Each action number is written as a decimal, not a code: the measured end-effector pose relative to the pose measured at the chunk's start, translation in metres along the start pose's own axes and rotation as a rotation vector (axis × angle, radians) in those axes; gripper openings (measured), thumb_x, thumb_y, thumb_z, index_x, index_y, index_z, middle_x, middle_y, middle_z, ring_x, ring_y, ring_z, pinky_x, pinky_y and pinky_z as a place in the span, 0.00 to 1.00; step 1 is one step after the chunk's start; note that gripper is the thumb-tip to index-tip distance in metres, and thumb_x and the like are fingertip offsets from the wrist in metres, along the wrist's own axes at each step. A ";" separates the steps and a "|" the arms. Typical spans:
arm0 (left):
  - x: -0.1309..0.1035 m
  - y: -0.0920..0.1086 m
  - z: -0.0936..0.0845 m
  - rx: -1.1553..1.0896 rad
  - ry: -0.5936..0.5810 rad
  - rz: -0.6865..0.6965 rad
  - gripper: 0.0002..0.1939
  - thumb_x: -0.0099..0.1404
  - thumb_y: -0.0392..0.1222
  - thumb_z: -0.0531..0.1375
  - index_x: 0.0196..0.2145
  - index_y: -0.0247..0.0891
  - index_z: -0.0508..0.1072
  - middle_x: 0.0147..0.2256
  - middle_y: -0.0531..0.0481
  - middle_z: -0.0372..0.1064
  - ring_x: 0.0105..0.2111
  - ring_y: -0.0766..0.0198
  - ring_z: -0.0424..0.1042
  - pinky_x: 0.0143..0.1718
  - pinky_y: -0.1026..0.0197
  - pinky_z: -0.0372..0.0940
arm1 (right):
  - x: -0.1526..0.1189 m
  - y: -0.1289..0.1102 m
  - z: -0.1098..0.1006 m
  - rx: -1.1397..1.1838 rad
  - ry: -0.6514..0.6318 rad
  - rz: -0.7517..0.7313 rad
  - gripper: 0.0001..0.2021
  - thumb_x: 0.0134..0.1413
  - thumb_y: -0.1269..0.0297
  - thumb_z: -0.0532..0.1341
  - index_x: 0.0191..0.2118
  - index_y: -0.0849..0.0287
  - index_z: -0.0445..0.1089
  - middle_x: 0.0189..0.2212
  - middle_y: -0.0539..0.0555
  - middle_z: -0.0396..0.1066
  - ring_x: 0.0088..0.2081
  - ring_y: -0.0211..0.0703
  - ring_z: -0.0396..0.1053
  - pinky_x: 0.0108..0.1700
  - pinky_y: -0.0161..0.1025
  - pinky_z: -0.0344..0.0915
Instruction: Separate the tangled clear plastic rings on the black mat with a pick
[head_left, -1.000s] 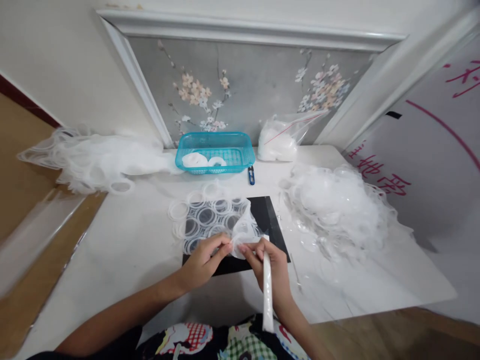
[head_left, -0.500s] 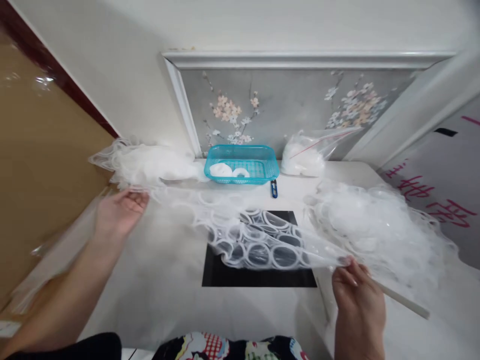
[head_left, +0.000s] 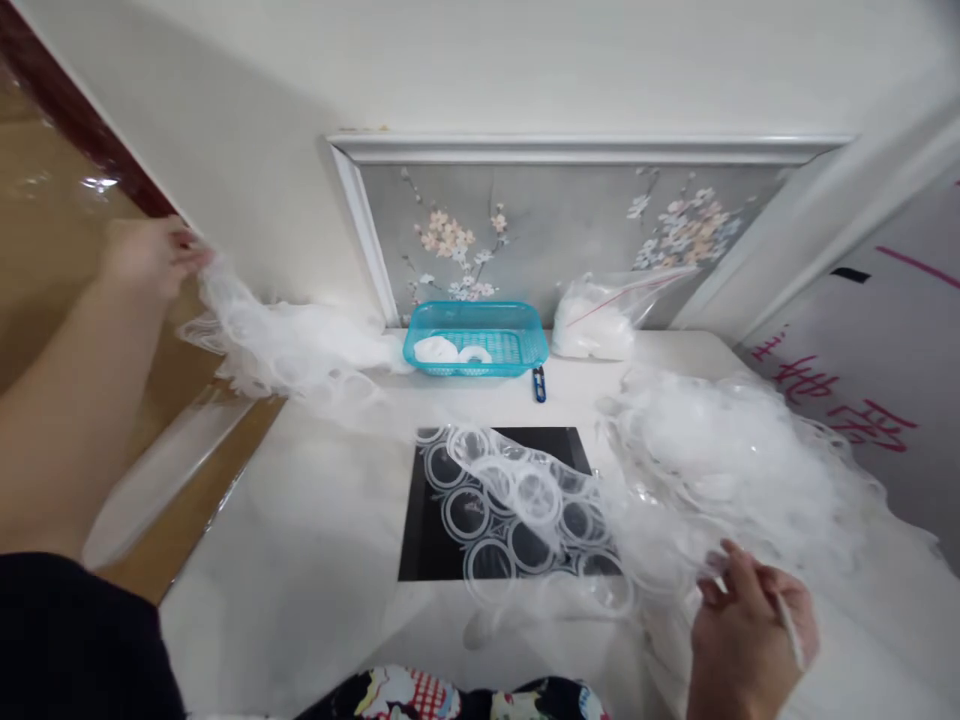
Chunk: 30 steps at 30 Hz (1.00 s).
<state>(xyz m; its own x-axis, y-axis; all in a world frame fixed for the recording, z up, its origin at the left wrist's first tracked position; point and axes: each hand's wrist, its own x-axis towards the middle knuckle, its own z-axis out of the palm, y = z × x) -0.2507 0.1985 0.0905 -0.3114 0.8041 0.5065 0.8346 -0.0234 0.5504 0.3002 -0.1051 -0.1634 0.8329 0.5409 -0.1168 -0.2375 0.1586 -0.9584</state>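
Holding ringed film (head_left: pixel 537 497); pink Chinese handwriting (head_left: pixel 819 384) at right.

Diffuse, moderately bright indoor light; source outside view. Soft shadow on near part of white tabletop (head_left: pixel 247 520); faint shading across wall (head_left: pixel 255 180) at upper left. Small glare spots on plastic-wrapped cardboard (head_left: pixel 97 185). Pile of translucent film (head_left: pixel 727 450) washed out, detail lost. Left hand (head_left: pixel 146 258) blurred; teal basket (head_left: pixel 517 350) crisper. Wide-angle stretching toward edges, left forearm (head_left: pixel 67 410) enlarged.

Single head-worn view, facing forward and down, close above a white tabletop (head_left: pixel 285 560)
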 end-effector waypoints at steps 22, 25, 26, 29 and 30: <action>-0.279 0.104 0.155 -0.282 -1.091 0.816 0.13 0.70 0.46 0.53 0.32 0.38 0.70 0.30 0.52 0.71 0.28 0.65 0.71 0.29 0.65 0.62 | 0.028 -0.084 0.066 0.162 -0.368 0.032 0.23 0.33 0.67 0.74 0.22 0.58 0.54 0.25 0.47 0.72 0.24 0.30 0.68 0.21 0.22 0.65; -0.220 0.102 0.125 -0.523 -0.762 0.386 0.13 0.68 0.49 0.54 0.30 0.38 0.67 0.21 0.57 0.59 0.19 0.70 0.60 0.20 0.67 0.54 | 0.052 -0.100 0.100 0.199 -0.413 -0.099 0.22 0.33 0.69 0.73 0.21 0.57 0.55 0.24 0.48 0.73 0.22 0.30 0.67 0.22 0.25 0.66; -0.200 0.103 0.115 -0.616 -0.619 0.241 0.13 0.66 0.49 0.56 0.29 0.38 0.65 0.20 0.59 0.55 0.16 0.72 0.55 0.17 0.68 0.51 | 0.057 -0.108 0.113 0.216 -0.446 -0.161 0.21 0.34 0.69 0.72 0.21 0.56 0.56 0.24 0.48 0.73 0.23 0.31 0.67 0.23 0.27 0.67; -0.144 0.112 0.088 -0.733 -0.394 0.130 0.13 0.64 0.46 0.59 0.27 0.38 0.62 0.22 0.58 0.55 0.18 0.73 0.55 0.17 0.69 0.50 | 0.061 -0.139 0.151 0.263 -0.534 -0.340 0.18 0.38 0.70 0.71 0.20 0.53 0.57 0.24 0.48 0.71 0.25 0.36 0.67 0.23 0.33 0.68; -0.130 0.116 0.079 -0.742 -0.376 0.135 0.13 0.64 0.46 0.60 0.28 0.38 0.61 0.24 0.57 0.57 0.20 0.73 0.58 0.19 0.69 0.53 | 0.060 -0.149 0.161 0.261 -0.554 -0.387 0.19 0.40 0.69 0.71 0.20 0.51 0.58 0.24 0.48 0.70 0.26 0.38 0.67 0.23 0.35 0.68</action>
<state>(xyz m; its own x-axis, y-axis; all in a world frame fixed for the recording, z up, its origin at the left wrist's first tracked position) -0.0772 0.1386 0.0362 0.0512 0.9077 0.4165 0.2979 -0.4120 0.8611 0.3049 0.0364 0.0141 0.5221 0.7342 0.4339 -0.1462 0.5783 -0.8026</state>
